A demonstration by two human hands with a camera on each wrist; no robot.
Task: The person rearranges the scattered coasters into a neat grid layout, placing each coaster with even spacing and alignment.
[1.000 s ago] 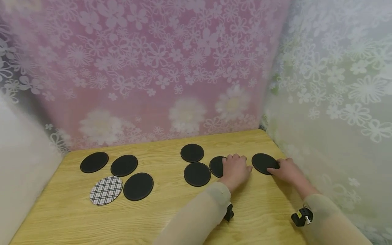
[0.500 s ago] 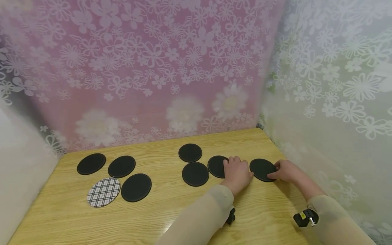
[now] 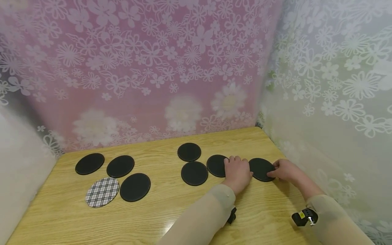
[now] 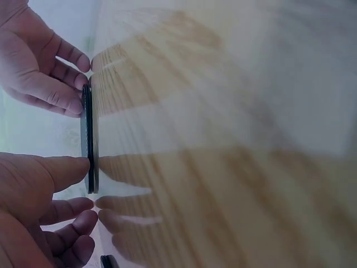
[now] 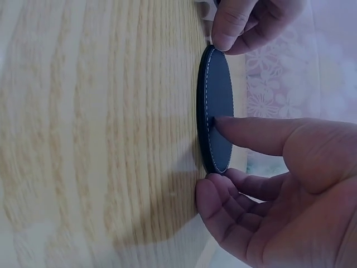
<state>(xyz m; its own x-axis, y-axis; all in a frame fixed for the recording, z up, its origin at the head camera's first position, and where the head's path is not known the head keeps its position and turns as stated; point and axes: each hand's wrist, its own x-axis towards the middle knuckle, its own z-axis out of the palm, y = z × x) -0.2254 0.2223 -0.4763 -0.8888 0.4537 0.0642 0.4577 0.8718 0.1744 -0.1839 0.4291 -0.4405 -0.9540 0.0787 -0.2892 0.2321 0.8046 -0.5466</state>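
Just now, the black disc (image 3: 261,169) at the right has come a little nearer to me on the wooden table (image 3: 122,219), and my left hand (image 3: 238,173) has edged over to meet it. I judge that the work has gone from a one-handed shift to steadying or squaring with both hands. My right hand (image 3: 285,170) pinches the disc's right edge, thumb on the upper face and bent fingers at the rim. My left hand has a light, nearly closed hold on the opposite edge, thumb on the disc, curled fingers close to its rim; how firmly they press, I cannot tell. The disc lies flat, and its edge looks layered in the wrist views, so it may be a stack; I cannot count the layers.

Counted from above, eight discs show: seven black and one plaid. Three black ones and the plaid disc (image 3: 102,192) sit in a left-hand cluster. Three more black discs form a middle group, one of them (image 3: 215,165) partly hidden by my left hand. The seventh is the one I hold.
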